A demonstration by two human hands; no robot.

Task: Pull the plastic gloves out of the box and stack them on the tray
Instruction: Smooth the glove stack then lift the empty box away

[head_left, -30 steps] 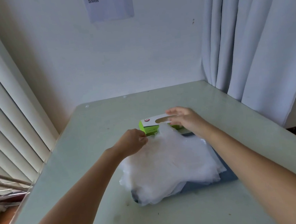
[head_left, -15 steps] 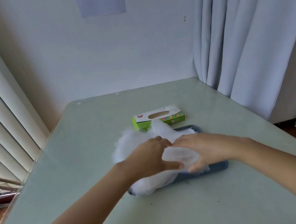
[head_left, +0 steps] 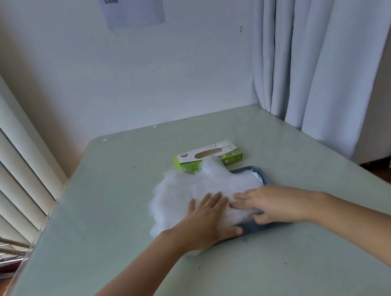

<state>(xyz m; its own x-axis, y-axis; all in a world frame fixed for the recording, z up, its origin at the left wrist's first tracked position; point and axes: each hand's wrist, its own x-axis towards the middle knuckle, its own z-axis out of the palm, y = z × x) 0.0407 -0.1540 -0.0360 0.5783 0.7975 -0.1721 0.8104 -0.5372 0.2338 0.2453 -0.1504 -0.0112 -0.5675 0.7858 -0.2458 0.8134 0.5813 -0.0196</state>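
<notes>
A pile of thin white plastic gloves (head_left: 193,186) lies on a blue-grey tray (head_left: 262,173) in the middle of the table and spills over the tray's left side. My left hand (head_left: 204,221) lies flat on the near part of the pile, fingers straight. To its right, my right hand (head_left: 269,204) also presses on the pile with fingers extended, its thumb by the tray's near rim. Behind the tray sits the green and white glove box (head_left: 228,156); its oval top slot shows no glove sticking out.
The pale green table (head_left: 114,203) stands against a white wall. Vertical blinds run along the left edge and grey curtains hang at the right. A metal rack (head_left: 3,247) pokes in at the far left. A paper sheet (head_left: 132,6) hangs on the wall.
Both hands came back from the box to the pile. They were bunched over the gloves half a second ago; now they lie spread flat, pressing the pile down.
</notes>
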